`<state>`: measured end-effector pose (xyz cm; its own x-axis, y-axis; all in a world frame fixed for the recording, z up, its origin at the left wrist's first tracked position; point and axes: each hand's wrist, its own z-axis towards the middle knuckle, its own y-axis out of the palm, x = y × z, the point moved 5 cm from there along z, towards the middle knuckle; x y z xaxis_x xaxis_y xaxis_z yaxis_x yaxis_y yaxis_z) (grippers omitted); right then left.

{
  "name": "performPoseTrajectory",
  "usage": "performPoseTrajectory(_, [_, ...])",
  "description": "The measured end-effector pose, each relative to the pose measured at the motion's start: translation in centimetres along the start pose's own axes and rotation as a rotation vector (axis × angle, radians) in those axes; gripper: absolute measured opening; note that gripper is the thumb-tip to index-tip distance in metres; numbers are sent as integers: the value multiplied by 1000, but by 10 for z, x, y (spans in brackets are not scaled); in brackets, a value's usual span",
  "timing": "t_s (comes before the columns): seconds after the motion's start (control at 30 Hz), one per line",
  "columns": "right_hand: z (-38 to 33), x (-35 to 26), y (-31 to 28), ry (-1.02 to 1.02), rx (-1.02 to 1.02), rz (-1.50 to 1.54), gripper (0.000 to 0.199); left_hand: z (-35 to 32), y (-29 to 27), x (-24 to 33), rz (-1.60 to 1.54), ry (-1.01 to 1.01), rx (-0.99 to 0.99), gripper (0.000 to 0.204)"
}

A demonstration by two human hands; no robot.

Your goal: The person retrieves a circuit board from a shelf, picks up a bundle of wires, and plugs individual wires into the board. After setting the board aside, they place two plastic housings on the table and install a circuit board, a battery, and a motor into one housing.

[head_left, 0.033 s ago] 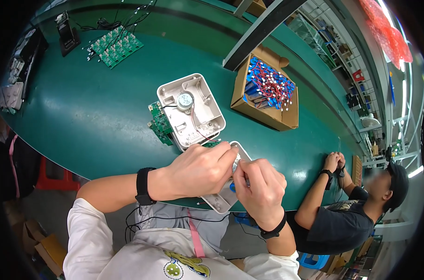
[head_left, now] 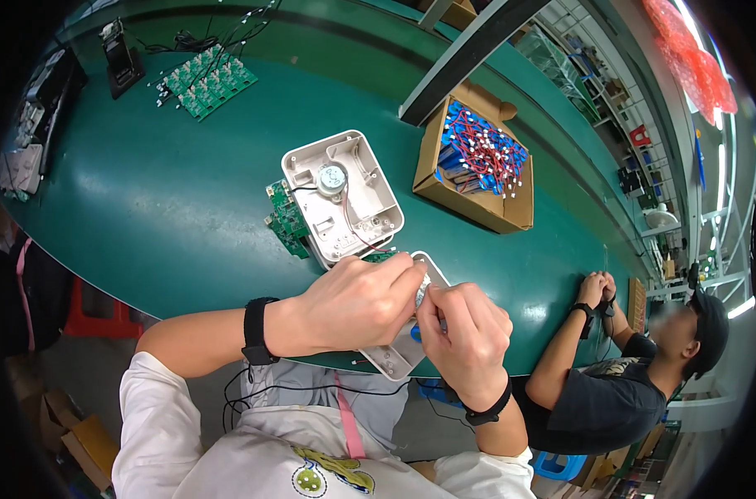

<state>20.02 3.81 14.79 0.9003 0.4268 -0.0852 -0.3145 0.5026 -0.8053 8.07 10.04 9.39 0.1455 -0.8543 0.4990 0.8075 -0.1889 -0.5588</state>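
Note:
My left hand [head_left: 363, 298] and my right hand [head_left: 469, 333] meet with closed, pinching fingers above a white plastic housing half [head_left: 392, 363] at the table's near edge. Whatever sits between their fingertips is too small and covered to name. Just beyond my left hand lies an open white plastic case [head_left: 384, 190] with a round metal part [head_left: 331, 178] mounted inside. A thin dark red wire runs from that part toward my fingers. Green circuit boards [head_left: 288, 220] stick out along the case's left side. Something blue [head_left: 415, 333] shows inside the near housing half, partly hidden by my hands.
A cardboard box [head_left: 469, 207] of blue battery packs with red-and-black leads stands at the right, by a dark post [head_left: 469, 62]. A panel of circuit boards [head_left: 210, 86] with cables lies far left. A co-worker [head_left: 636, 358] sits at the right along the green table [head_left: 170, 191].

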Motion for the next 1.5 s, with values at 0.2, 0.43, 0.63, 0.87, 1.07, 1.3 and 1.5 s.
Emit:
performPoseTrajectory(0.2, [4, 0, -2, 7, -7, 37, 21, 0, -3, 1, -31, 7, -2, 30])
performPoseTrajectory(0.43, [-3, 18, -6, 253, -42, 221, 24, 0, -1, -2, -77, -33, 91, 33])
performPoseTrajectory(0.63, [-24, 22, -22, 528, -182, 356, 49, 1, -2, -2, -123, -101, 112, 33])
performPoseTrajectory(0.87, [-46, -23, -21, 402, -214, 208, 115, 9, -6, -4, -180, -108, 79, 29])
performPoseTrajectory(1.07, [-71, -31, 7, 495, -84, 151, 118, 17, -20, 4, -255, -203, -110, 19])
performPoseTrajectory(1.3, [-91, -23, -7, 487, -74, 200, 106, 19, -24, 13, -264, -375, -291, 15])
performPoseTrajectory(1.5, [-95, -45, -9, 571, 21, 106, 88, -2, -27, 17, -333, -453, -345, 14])
